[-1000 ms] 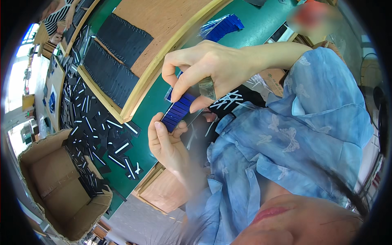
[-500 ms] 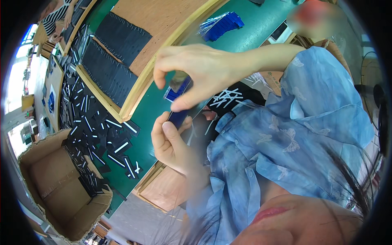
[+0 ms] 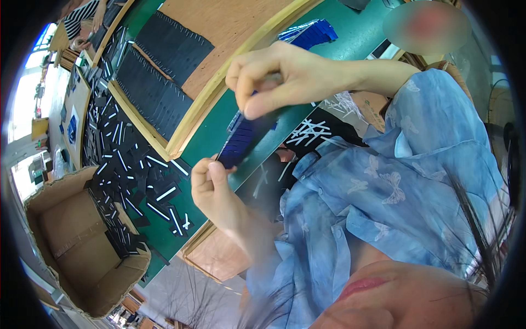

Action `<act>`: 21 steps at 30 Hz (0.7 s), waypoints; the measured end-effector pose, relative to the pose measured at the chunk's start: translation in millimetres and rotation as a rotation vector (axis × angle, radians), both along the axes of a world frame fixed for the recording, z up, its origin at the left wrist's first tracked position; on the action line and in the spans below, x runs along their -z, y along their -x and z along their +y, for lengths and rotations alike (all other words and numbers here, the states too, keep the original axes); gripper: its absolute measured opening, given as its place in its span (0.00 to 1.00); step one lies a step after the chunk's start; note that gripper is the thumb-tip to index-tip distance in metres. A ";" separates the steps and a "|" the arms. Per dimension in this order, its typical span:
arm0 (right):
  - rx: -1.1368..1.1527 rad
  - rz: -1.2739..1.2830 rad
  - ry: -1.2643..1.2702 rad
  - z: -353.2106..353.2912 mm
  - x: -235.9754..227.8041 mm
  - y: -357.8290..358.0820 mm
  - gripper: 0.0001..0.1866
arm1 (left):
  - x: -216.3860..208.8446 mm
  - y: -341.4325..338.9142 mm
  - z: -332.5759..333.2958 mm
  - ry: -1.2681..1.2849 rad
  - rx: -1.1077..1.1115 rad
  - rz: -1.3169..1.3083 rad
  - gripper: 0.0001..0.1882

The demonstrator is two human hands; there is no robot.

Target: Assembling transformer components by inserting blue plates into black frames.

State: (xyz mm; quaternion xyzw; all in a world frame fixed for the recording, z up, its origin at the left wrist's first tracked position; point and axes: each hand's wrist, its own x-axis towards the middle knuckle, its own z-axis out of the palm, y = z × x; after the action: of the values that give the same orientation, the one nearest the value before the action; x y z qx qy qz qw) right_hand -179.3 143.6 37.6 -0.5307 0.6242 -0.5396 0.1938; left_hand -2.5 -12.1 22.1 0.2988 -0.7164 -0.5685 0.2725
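Note:
A dark blue, shiny strip (image 3: 234,143) crossed by thin lines is stretched at a slant between my hands, above the green table. My left hand (image 3: 216,186) pinches its lower end between thumb and fingers. My right hand (image 3: 276,79) is closed at the upper end, with thumb and forefinger pressed together. The strip is slightly blurred, and its top end is partly hidden by my right fingers. Beyond my right hand lies a bundle of similar blue strips (image 3: 312,34) on the table.
A wood-framed board (image 3: 216,93) holds rows of black panels (image 3: 148,93). Black pieces with white stripes (image 3: 139,175) are heaped on the green table (image 3: 339,46), beside an open cardboard box (image 3: 68,241). White sticks (image 3: 309,131) lie on black cloth near me. Another person (image 3: 82,24) sits far left.
My hands have moved apart, the right one upward and to the right, the left one slightly left. More of the blue strip now shows between them. My right fingers have closed together.

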 end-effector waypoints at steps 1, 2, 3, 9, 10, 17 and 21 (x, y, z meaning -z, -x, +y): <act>0.017 -0.118 0.064 3.8 3.5 2.1 0.08 | 3.2 2.5 -8.9 -0.367 0.221 0.098 0.12; 0.023 -0.237 0.133 5.5 3.5 3.2 0.09 | 4.0 3.3 -12.9 -0.728 0.432 0.195 0.13; 0.016 -0.218 0.115 6.0 1.2 -1.4 0.12 | 5.3 8.9 -11.2 -0.874 0.496 0.198 0.15; -0.086 -0.204 -0.044 -27.2 -19.1 8.6 0.21 | 4.2 19.4 -1.1 -1.069 0.608 0.295 0.26; -0.055 -0.209 0.073 -41.3 -5.6 28.3 0.21 | 5.3 20.4 1.0 -1.051 0.589 0.292 0.28; 0.308 0.704 -0.334 -66.7 25.9 101.7 0.14 | 10.7 15.5 12.3 -0.367 0.235 0.128 0.20; 0.327 0.684 -0.311 -74.2 33.0 101.4 0.12 | 14.9 9.7 12.7 -0.288 0.121 0.139 0.17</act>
State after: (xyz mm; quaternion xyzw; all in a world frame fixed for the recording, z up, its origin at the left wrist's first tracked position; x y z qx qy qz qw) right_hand -280.8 69.4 4.6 -0.5377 0.8030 -0.2547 -0.0353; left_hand -12.2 0.5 7.2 0.2513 -0.6236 -0.7000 0.2409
